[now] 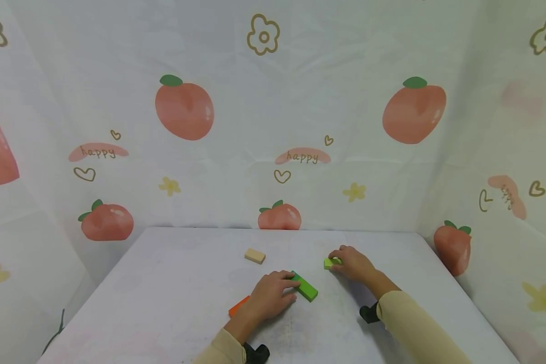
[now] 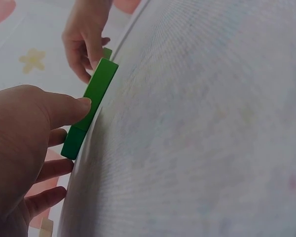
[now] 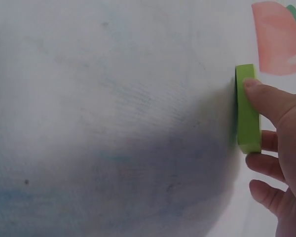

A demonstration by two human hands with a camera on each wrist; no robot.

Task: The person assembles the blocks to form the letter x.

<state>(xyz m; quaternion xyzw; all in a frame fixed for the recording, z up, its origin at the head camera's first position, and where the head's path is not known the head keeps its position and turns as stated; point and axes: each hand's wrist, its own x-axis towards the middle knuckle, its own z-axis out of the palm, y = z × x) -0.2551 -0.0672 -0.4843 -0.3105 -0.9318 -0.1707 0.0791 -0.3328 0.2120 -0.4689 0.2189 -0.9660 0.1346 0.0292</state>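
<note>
Two bare hands in tan sleeves (image 1: 418, 323) reached over a white tabletop (image 1: 177, 293), each with a black strap piece (image 1: 369, 313) at the wrist. An orange block (image 1: 237, 307) was nearest the tabletop's near edge, partly hidden by the left hand (image 1: 270, 296). That hand had a green block (image 1: 306, 288) in a narrow pinch, with its thumb on one side and fingers on the other. The green block lay slanted near the tabletop's middle, and one end looked darker. I could not tell if that was a second piece.

Farther off, toward the far right corner, the right hand (image 1: 355, 265) held a lime block (image 1: 329, 264) in a small pinch. I could not tell if it was lifted. A pale wooden block (image 1: 255, 256) sat closer to the far edge, left of the lime one and touched by no hand. Past that edge hung a white cloth (image 1: 227, 192) with red fruit on it.

The step seemed to be getting hold of one block in each hand. The next move called for steady, gentle fingers and care around the orange block.
</note>
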